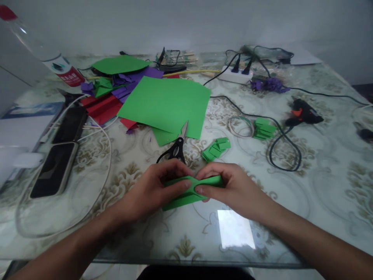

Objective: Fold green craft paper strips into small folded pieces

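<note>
Between my two hands is a folded strip of green paper [183, 200], low over the front middle of the table. My left hand [159, 186] pinches its left part, thumb on top and fingers behind. My right hand [224, 184] grips the right part the same way, both thumbs almost meeting at the middle. The fingertips behind the paper are hidden. Just beyond my left hand lie black-handled scissors [177, 147], blades partly apart and pointing away. A small pile of folded green paper pieces [215, 149] rests beyond my right hand. Large green paper sheets [167, 103] are spread behind the scissors.
On the left are two phones [54, 169], a white cable [109, 155] and a tilted-looking plastic bottle [52, 58]. Red paper [103, 109] and purple paper [140, 79] lie behind. To the right are a tape roll [230, 126], a glue gun [304, 112] and a power strip [235, 74].
</note>
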`<action>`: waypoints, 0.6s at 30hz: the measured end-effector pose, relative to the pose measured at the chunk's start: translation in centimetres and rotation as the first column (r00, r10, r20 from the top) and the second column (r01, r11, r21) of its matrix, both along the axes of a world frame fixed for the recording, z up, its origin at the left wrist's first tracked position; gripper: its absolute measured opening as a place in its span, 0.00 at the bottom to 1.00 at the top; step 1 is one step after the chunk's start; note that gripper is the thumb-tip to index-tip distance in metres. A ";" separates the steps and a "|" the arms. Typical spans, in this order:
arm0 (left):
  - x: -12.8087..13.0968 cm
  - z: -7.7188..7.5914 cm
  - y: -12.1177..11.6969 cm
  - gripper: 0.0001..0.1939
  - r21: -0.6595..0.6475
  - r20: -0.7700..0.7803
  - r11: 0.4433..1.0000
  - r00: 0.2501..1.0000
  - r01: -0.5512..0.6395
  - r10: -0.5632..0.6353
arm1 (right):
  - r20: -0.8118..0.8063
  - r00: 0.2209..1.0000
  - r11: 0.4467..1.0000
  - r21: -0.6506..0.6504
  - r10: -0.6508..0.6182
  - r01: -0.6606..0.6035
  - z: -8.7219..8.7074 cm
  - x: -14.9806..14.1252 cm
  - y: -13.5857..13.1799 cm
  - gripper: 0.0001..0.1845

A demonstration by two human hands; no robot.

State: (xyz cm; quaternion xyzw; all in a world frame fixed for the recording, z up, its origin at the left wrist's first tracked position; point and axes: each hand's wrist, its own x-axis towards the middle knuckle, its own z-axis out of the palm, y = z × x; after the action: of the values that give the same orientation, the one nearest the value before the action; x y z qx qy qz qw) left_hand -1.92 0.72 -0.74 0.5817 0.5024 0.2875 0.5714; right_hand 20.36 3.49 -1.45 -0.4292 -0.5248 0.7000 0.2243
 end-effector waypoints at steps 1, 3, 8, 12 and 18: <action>-0.1 0.0 0.1 0.09 0.022 -0.020 1.000 1.000 -0.022 0.022 | -0.010 1.000 1.000 -0.003 -0.029 0.029 0.0 0.0 0.0 0.11; -0.4 0.1 0.2 0.11 0.055 -0.068 0.997 0.996 -0.051 0.055 | -0.037 0.997 0.997 0.000 -0.075 0.075 0.1 -0.1 0.1 0.11; -0.5 0.1 0.0 0.11 -0.056 -0.020 0.997 0.999 -0.049 0.048 | 0.017 0.992 0.981 0.150 -0.128 0.124 0.3 0.1 0.2 0.06; 0.0 0.1 -0.3 0.10 -0.089 0.041 0.991 0.994 -0.096 0.100 | 0.016 0.991 0.967 0.219 -0.135 0.129 0.2 0.0 -0.1 0.06; 0.5 0.4 -0.4 0.11 -0.096 0.035 0.985 0.989 -0.141 0.145 | 0.019 0.986 0.940 0.307 -0.163 0.150 0.1 -0.2 -0.4 0.04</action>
State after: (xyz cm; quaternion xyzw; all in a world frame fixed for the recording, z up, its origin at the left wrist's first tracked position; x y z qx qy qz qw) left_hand -1.39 0.36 -0.33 0.5104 0.5437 0.3163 0.5864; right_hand 20.21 3.08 -1.31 -0.4452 -0.5955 0.5811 0.3310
